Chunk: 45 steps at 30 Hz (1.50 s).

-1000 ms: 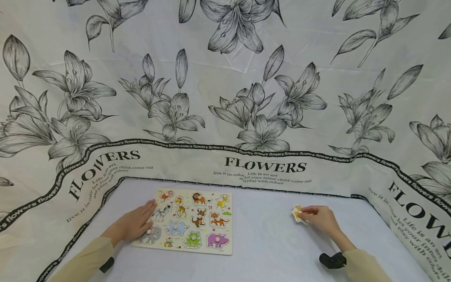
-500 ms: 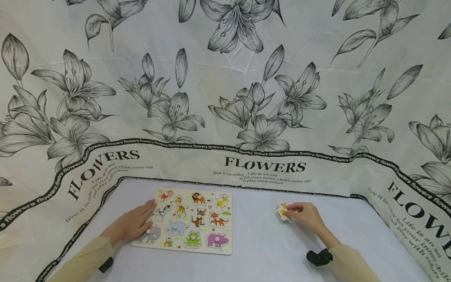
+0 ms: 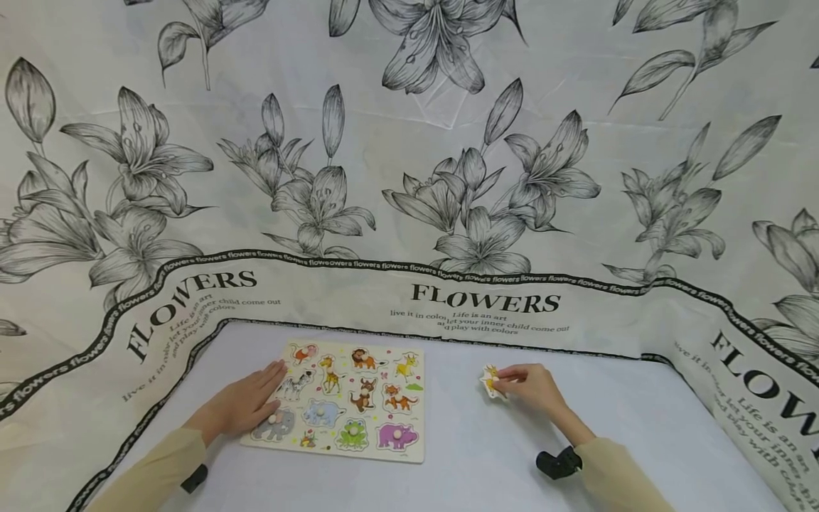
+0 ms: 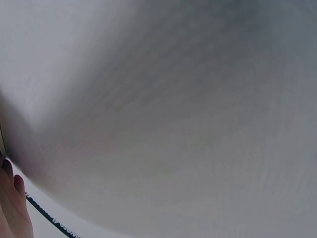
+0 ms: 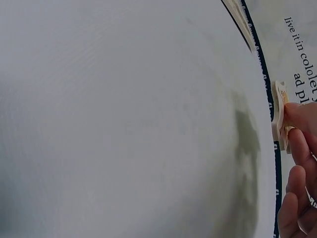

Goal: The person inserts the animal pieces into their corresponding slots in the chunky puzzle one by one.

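My left hand (image 3: 246, 402) lies flat with straight fingers across the left edge of a wooden knob puzzle board (image 3: 416, 416) printed with animals. In the left wrist view only part of that left hand (image 4: 15, 210) shows, in the lower left corner. To the right of the board, my right hand (image 3: 531, 387) pinches a small yellow-and-white animal puzzle piece (image 3: 488, 380) between thumb and fingers. The right wrist view shows the piece (image 5: 278, 116) edge-on, above the white cloth. Its knob is hidden by the fingers.
Round knobs stand on the elephant (image 3: 274, 427), the blue hippo (image 3: 320, 412), the frog (image 3: 352, 435) and the purple hippo (image 3: 397, 436). A white cloth (image 3: 461, 441) covers the table, and a flower-printed curtain (image 3: 358, 299) rises behind it.
My right hand has moved left toward the board, carrying the yellow puzzle piece. The left hand and the board have stayed in place.
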{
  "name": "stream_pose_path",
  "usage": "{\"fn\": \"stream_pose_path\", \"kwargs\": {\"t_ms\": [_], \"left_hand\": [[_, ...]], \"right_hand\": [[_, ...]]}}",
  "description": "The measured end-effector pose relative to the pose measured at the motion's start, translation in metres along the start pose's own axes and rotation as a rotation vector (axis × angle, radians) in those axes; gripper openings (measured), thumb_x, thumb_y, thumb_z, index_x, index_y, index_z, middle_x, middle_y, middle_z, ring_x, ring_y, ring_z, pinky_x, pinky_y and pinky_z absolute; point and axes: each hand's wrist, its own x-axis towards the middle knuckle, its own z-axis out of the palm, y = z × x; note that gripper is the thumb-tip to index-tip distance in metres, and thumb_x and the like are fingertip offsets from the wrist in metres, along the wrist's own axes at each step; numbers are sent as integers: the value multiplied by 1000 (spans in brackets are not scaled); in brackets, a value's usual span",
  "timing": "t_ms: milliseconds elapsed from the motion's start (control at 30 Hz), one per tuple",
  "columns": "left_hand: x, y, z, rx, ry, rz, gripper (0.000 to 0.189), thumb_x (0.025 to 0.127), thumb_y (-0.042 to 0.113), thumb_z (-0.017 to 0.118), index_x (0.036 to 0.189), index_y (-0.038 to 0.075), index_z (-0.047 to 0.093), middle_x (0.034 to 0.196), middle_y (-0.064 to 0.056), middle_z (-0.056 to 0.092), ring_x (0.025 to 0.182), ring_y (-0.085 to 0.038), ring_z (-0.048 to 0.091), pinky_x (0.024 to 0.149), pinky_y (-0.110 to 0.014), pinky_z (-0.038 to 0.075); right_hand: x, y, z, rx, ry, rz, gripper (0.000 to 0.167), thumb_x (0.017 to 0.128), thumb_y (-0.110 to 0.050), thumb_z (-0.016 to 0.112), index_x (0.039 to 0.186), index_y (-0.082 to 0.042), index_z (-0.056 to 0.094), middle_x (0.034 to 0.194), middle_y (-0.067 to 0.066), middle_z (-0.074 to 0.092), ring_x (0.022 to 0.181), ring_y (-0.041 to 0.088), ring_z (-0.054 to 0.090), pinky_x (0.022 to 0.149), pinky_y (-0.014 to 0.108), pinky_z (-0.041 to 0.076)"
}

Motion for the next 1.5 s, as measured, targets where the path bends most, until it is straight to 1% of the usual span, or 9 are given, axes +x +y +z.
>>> {"fn": "stream_pose_path", "kwargs": {"t_ms": [67, 300, 467, 633, 867, 1067, 1100, 1333, 1500], "left_hand": [[0, 0, 0, -4, -10, -10, 60, 101, 34, 43, 144, -6, 35, 153, -23, 32, 141, -38, 32, 115, -47, 33], [1, 1, -1, -2, -1, 8, 59, 100, 33, 44, 143, -8, 37, 152, -24, 34, 139, -40, 34, 113, -49, 35], [2, 2, -2, -2, -22, 6, 60, 101, 34, 43, 143, -7, 37, 152, -24, 33, 140, -40, 33, 114, -49, 35], [2, 3, -3, -7, -33, -6, 60, 101, 34, 43, 144, -8, 36, 153, -24, 32, 141, -40, 33, 114, -48, 34], [1, 2, 0, -18, -20, -10, 60, 101, 33, 43, 144, -8, 36, 152, -25, 32, 140, -40, 33, 114, -49, 35], [1, 1, 4, -8, -9, -6, 60, 101, 34, 43, 144, -8, 36, 152, -25, 33, 140, -39, 34, 113, -49, 35], [1, 1, 4, -8, -3, -2, 60, 101, 34, 43, 143, -8, 36, 152, -25, 34, 140, -40, 34, 112, -49, 36], [1, 2, 1, -13, -19, -14, 60, 101, 33, 42, 144, -9, 35, 153, -25, 32, 141, -40, 32, 114, -49, 34], [2, 1, 2, -18, -16, -14, 60, 101, 33, 42, 144, -9, 34, 153, -25, 31, 141, -40, 32, 114, -49, 34]], "right_hand": [[1, -5, 4, 8, -2, -10, 25, 77, -24, 79, 96, -7, 76, 86, 3, 74, 72, 12, 53, 54, 20, 41], [5, -21, 20, 44, -16, -55, 23, 76, -21, 80, 93, -7, 76, 81, 2, 74, 69, 10, 54, 53, 18, 41], [9, -32, 33, 49, -32, -77, 22, 75, -21, 81, 92, -7, 77, 80, 2, 74, 67, 8, 54, 53, 18, 41], [14, -44, 44, 51, -47, -78, 20, 75, -22, 81, 90, -9, 77, 78, -1, 73, 67, 10, 54, 54, 18, 41], [24, -59, 59, 63, -69, -93, 19, 74, -22, 82, 88, -11, 77, 78, -2, 73, 67, 9, 56, 55, 19, 43], [29, -72, 72, 69, -83, -105, 17, 74, -22, 83, 85, -12, 77, 76, -3, 73, 64, 8, 58, 56, 20, 44], [29, -74, 74, 70, -85, -107, 17, 74, -22, 83, 85, -11, 77, 76, -2, 73, 64, 8, 58, 56, 20, 44], [35, -85, 83, 61, -103, -92, 15, 74, -23, 83, 84, -14, 77, 73, -4, 72, 62, 9, 57, 57, 22, 44], [40, -91, 89, 55, -94, -94, 15, 73, -23, 83, 83, -14, 77, 71, -4, 72, 61, 7, 59, 57, 22, 46]]}}
